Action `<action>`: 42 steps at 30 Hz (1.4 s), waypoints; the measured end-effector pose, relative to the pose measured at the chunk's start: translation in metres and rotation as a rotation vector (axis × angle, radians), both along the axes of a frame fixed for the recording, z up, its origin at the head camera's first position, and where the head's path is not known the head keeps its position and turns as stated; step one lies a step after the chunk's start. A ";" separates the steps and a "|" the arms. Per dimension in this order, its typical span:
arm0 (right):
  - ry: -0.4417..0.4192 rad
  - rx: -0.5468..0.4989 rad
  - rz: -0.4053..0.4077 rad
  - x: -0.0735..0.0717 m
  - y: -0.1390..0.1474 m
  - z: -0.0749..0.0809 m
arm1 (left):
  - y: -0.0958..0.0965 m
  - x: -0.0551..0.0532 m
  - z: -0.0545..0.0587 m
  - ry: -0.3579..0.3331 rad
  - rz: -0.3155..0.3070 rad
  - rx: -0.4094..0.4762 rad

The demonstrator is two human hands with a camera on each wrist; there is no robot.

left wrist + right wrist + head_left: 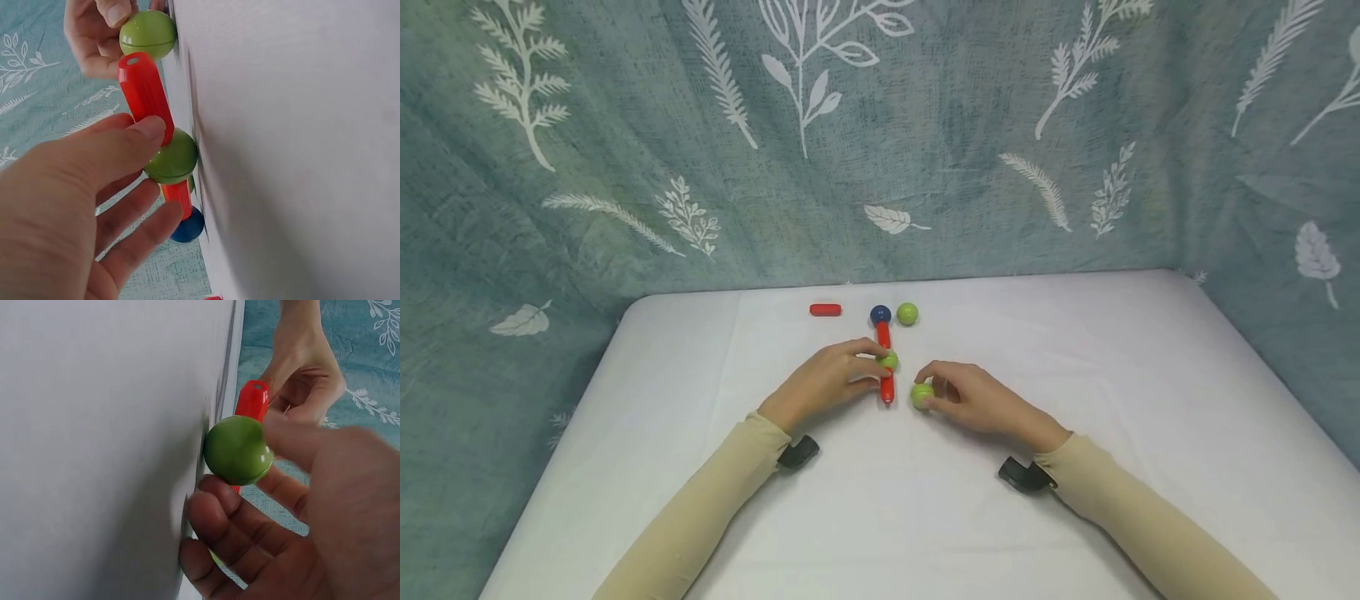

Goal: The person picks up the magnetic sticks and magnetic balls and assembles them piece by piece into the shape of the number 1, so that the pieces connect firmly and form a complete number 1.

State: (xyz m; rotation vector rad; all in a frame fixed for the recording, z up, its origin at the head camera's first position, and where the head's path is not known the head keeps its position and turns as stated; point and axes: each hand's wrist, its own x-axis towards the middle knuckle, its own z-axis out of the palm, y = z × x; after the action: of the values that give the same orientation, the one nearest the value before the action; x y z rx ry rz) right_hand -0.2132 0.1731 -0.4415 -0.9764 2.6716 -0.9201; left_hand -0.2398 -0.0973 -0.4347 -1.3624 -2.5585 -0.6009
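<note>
On the white table lies a line of toy pieces: a blue ball (pixel 881 315), a red rod (pixel 883 335), a middle green ball (pixel 892 360) and a nearer red rod (pixel 887 390). My left hand (pixel 835 372) reaches over this line from the left. Its thumb presses the nearer red rod (pixel 142 87) where that meets the middle green ball (pixel 178 161), with the fingers around the far side. Just right of the rod's near end, my right hand (pixel 973 398) holds another green ball (pixel 236 451) between thumb and fingers, close to the tabletop.
A third green ball (pixel 907 313) sits beside the blue ball at the back. Farther left lies a loose red rod (pixel 825 310). Behind the table (pixel 1075 333) hangs a green curtain (pixel 970 192) with white leaf prints. Dark wrist cameras (pixel 1027 475) project from both sleeves.
</note>
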 end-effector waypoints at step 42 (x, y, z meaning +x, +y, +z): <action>0.049 -0.066 0.075 0.021 -0.031 -0.010 | 0.002 -0.018 -0.009 -0.115 0.100 0.049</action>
State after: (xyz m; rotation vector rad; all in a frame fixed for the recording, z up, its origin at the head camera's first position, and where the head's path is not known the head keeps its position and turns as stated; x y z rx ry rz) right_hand -0.1919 0.1417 -0.4512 -1.1189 2.6402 -0.9868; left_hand -0.2577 -0.0950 -0.4436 -1.2097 -2.6636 -0.7383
